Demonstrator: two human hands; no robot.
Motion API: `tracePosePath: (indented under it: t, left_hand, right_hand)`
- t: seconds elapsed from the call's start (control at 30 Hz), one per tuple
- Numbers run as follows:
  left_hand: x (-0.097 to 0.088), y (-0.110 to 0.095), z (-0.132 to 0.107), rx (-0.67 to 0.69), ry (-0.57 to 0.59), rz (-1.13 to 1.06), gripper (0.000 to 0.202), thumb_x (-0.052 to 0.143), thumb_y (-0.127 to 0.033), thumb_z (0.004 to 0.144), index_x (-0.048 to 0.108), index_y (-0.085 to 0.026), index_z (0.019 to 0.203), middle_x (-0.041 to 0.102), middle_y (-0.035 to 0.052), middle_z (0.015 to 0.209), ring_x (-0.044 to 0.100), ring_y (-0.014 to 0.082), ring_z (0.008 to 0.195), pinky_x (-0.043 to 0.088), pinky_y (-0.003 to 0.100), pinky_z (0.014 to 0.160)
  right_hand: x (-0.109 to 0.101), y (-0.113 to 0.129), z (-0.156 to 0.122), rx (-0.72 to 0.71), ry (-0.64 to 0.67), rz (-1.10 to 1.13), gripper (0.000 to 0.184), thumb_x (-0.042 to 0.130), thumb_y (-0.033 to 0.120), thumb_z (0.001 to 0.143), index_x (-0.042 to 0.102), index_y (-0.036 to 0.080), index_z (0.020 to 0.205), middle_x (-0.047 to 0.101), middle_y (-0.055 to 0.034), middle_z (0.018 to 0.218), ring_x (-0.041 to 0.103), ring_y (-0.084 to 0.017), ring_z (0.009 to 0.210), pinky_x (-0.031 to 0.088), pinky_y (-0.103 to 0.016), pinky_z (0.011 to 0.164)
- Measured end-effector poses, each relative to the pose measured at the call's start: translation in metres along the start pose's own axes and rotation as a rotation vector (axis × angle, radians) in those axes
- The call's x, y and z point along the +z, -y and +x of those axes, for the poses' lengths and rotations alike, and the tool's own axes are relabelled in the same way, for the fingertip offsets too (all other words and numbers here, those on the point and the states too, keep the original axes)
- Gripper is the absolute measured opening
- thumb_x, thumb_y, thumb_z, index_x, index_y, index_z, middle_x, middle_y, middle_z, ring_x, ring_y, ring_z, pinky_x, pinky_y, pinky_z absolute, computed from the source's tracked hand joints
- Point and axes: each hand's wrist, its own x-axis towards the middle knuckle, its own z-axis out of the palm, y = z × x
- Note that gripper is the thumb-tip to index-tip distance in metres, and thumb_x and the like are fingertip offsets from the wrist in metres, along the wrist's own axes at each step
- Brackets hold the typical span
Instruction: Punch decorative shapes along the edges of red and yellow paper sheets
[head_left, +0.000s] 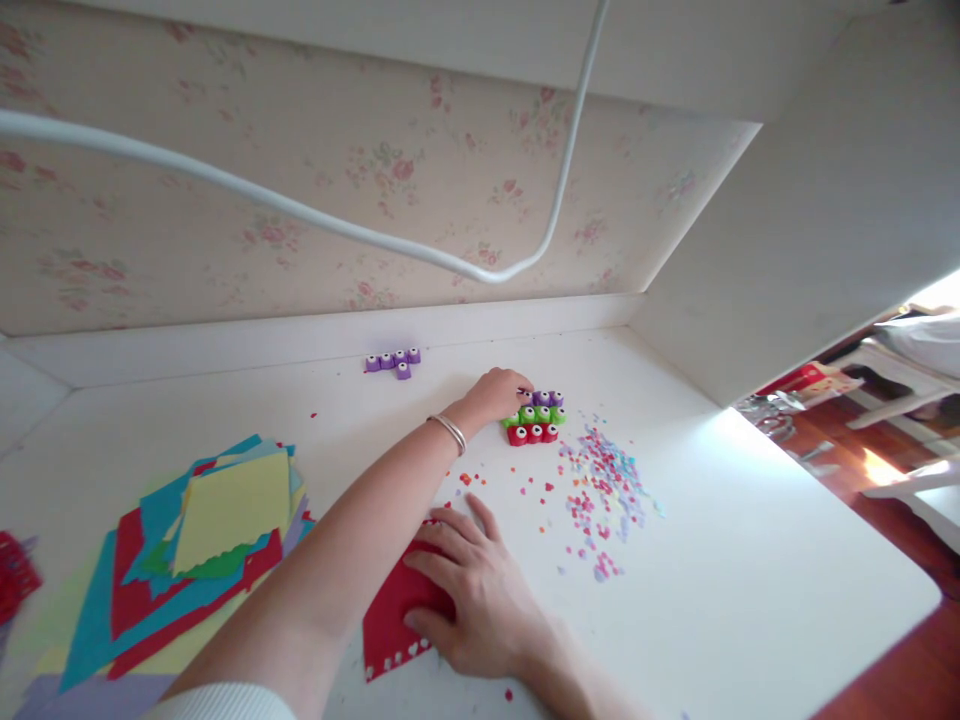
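My left hand (499,393), with bangles on its wrist, reaches across the table to a block of small paper punches. Its fingers are closed on the left punch of the purple row (545,399); they hide most of that punch. Green punches (541,414) and red punches (535,434) stand in rows in front of it. Nearer me, my right hand (476,590) lies with fingers spread on a red sheet of paper (390,615). Small shapes are cut along the sheet's lower edge. The left forearm crosses over part of this sheet.
Several purple punches (394,362) stand near the back wall. Coloured paper sheets (232,505) are piled at the left, with a red bundle (15,578) at the edge. Tiny paper cut-outs (604,480) lie scattered at the right. A white cable (337,225) hangs across the wall.
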Motion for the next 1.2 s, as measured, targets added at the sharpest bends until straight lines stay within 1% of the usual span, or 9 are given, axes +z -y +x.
tracePosePath:
  t: [0.2,0.37,0.47,0.57,0.67,0.8,0.9,1.07,1.2]
  left_hand:
    - [-0.018,0.006,-0.019,-0.007,-0.123,0.118,0.026,0.046,-0.022,0.099,0.066,-0.019,0.114,0.065,0.0072,0.118,0.061,0.0195,0.109,0.046,0.036,0.099]
    - [-0.053,0.043,-0.067,-0.113,-0.246,0.307,0.041,0.041,-0.002,0.089,0.067,-0.017,0.116,0.063,0.0093,0.122,0.055,0.0234,0.116,0.041,0.037,0.103]
    - [-0.069,0.070,-0.092,-0.153,-0.247,0.409,0.048,0.043,0.003,0.082,0.065,-0.017,0.120,0.060,0.0111,0.127,0.050,0.0265,0.121,0.040,0.043,0.106]
    - [-0.075,0.092,-0.107,-0.158,-0.180,0.474,0.053,0.047,0.006,0.077,0.063,-0.018,0.121,0.061,0.0100,0.127,0.049,0.0255,0.122,0.040,0.040,0.105]
    - [-0.076,0.104,-0.113,-0.166,-0.112,0.509,0.047,0.048,0.007,0.079,0.065,-0.015,0.117,0.063,0.0113,0.124,0.052,0.0242,0.119,0.042,0.038,0.104]
    - [-0.081,0.106,-0.114,-0.204,-0.055,0.520,0.027,0.055,-0.012,0.092,0.062,-0.015,0.117,0.061,0.0114,0.124,0.057,0.0242,0.113,0.047,0.044,0.098]
    - [-0.088,0.103,-0.120,-0.248,-0.004,0.497,0.032,0.059,-0.033,0.093,0.058,-0.016,0.120,0.060,0.0090,0.122,0.062,0.0227,0.105,0.052,0.046,0.089]
    - [-0.089,0.087,-0.157,-0.283,0.041,0.420,0.020,0.058,-0.031,0.091,0.071,-0.018,0.096,0.068,0.0088,0.107,0.065,0.0244,0.101,0.049,0.037,0.091]
    - [-0.075,0.064,-0.209,-0.275,-0.004,0.337,0.027,0.060,-0.024,0.087,0.069,-0.023,0.112,0.069,0.0068,0.112,0.066,0.0235,0.104,0.048,0.034,0.093]
  right_hand:
    - [-0.001,0.000,0.000,0.014,-0.026,0.008,0.046,0.061,0.048,0.089,0.056,0.027,0.129,0.056,-0.0039,0.136,0.042,-0.024,0.131,0.010,-0.050,0.120]
    - [0.011,-0.003,0.000,0.150,-0.160,-0.008,0.049,0.059,0.027,0.090,0.050,0.014,0.136,0.049,-0.0120,0.141,0.038,-0.025,0.134,0.030,-0.042,0.116]
    - [0.015,-0.005,0.001,0.169,-0.173,0.020,0.040,0.063,0.022,0.086,0.059,0.013,0.125,0.049,-0.0127,0.140,0.038,-0.027,0.134,0.034,-0.039,0.115]
    - [0.014,-0.006,0.002,0.165,-0.201,0.071,0.024,0.065,0.018,0.085,0.067,0.017,0.108,0.053,-0.0100,0.134,0.044,-0.024,0.130,0.037,-0.035,0.112]
    - [0.014,-0.007,0.002,0.165,-0.220,0.086,0.024,0.065,0.015,0.083,0.067,0.018,0.108,0.056,-0.0091,0.132,0.048,-0.022,0.126,0.039,-0.034,0.110]
    - [0.016,-0.008,0.002,0.181,-0.221,0.020,0.043,0.062,0.017,0.085,0.057,0.013,0.128,0.052,-0.0135,0.137,0.043,-0.027,0.131,0.037,-0.041,0.113]
    - [0.018,-0.011,0.002,0.192,-0.213,-0.010,0.035,0.059,0.017,0.088,0.062,0.013,0.122,0.049,-0.0140,0.141,0.040,-0.028,0.134,0.036,-0.042,0.114]
    - [0.023,-0.019,0.003,0.189,-0.261,0.022,0.026,0.055,0.015,0.090,0.066,0.016,0.113,0.056,-0.0111,0.135,0.048,-0.025,0.127,0.040,-0.040,0.111]
    - [0.024,-0.018,0.002,0.164,-0.274,0.000,0.036,0.051,0.018,0.093,0.059,0.015,0.128,0.056,-0.0121,0.134,0.048,-0.025,0.128,0.040,-0.042,0.111]
